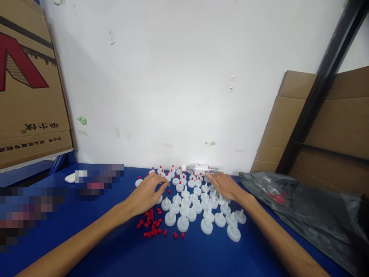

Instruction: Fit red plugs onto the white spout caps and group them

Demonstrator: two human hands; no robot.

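Note:
My left hand [150, 189] is over the left side of a spread of white nozzle lids, its thumb and index finger bent close together. What lies between those fingertips is too small to make out. A loose red tip cap [169, 191] lies just beside them. My right hand [221, 184] reaches over the lids at the far right, fingers stretched leftward near the bottle; their undersides are hidden. Bare white nozzle lids [183, 224] stand in the middle and front. Farther back, several lids [180, 187] wear red tips. A pile of loose red caps [153, 231] lies below my left hand.
A clear plastic bottle [200, 168] lies on its side against the wall. On the right, a dark plastic sheet [305, 204] has a clear bag of red caps [275, 194] on it. A white object [72, 177] and blurred items lie left on the blue table [184, 259]. Cardboard flanks both sides.

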